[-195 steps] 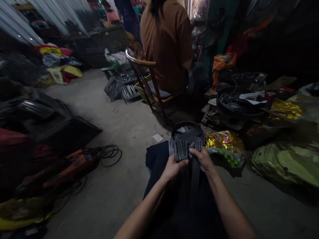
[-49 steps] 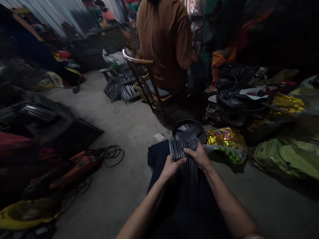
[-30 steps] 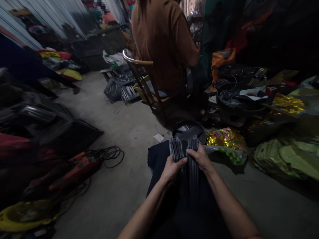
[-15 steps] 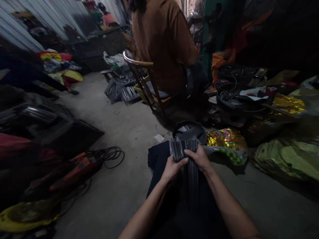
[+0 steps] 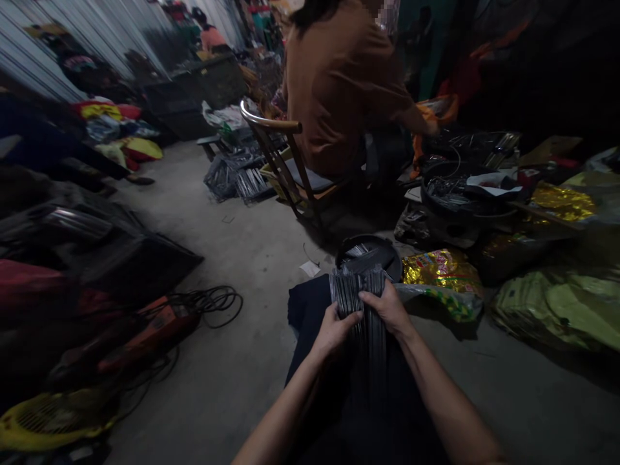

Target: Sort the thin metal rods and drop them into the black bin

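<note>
A bundle of thin dark metal strips lies lengthwise over my lap, its ends lined up near the far side. My left hand grips the bundle from the left, thumb across the top. From the right, my right hand is closed around it, its thumb also on the strips. The fingers under the bundle are hidden. Just beyond the strips' far ends stands a round black basin with more strips in it. Dark cloth covers my legs.
A co-worker in a brown shirt sits ahead on a wooden chair. Gold packaging bags and a pale green stack lie at right. Coiled black cable and a yellow plastic grille are at left.
The gap between the two parts of the bundle has closed, and the strips now sit together. The co-worker has leaned right, one arm reaching toward an orange bag.
</note>
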Demonstrator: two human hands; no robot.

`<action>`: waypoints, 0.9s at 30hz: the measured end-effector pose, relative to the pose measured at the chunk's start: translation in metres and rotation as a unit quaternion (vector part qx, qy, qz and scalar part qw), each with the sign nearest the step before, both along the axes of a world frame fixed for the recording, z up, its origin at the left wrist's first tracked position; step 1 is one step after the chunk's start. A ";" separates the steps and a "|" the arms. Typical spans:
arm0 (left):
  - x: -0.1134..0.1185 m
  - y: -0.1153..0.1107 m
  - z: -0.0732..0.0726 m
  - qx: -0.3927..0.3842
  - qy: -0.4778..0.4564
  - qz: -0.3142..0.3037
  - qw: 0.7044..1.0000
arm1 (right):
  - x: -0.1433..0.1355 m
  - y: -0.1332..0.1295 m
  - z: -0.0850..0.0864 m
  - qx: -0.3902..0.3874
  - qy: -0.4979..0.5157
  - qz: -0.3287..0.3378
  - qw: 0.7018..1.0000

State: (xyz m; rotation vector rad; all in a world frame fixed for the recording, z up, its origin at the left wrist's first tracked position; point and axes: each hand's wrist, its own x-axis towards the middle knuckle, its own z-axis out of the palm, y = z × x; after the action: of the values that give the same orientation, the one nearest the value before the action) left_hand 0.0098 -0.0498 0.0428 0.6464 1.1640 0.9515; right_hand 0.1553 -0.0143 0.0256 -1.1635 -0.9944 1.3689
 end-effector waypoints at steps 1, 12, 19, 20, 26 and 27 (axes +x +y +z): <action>0.000 0.000 0.000 0.005 -0.002 -0.005 1.000 | 0.001 0.000 -0.001 0.000 0.007 -0.001 1.000; 0.004 0.002 0.001 0.041 0.007 -0.006 0.999 | 0.001 -0.001 0.005 -0.011 0.019 0.002 1.000; 0.003 0.000 0.003 -0.001 -0.006 0.011 1.000 | 0.003 0.001 -0.002 -0.019 0.021 -0.001 1.000; 0.003 0.000 0.001 -0.006 -0.007 0.016 1.000 | 0.004 0.000 -0.003 -0.019 0.021 -0.004 1.000; 0.002 0.000 -0.003 -0.009 -0.008 0.015 1.000 | 0.001 0.000 0.001 -0.010 0.010 0.002 1.000; 0.002 0.000 -0.002 -0.006 -0.011 0.013 1.000 | 0.000 0.000 0.001 -0.009 0.004 0.002 1.000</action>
State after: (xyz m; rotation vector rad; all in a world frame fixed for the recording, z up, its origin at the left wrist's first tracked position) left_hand 0.0119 -0.0501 0.0406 0.6106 1.1605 0.9715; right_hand 0.1552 -0.0139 0.0269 -1.1689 -0.9819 1.3878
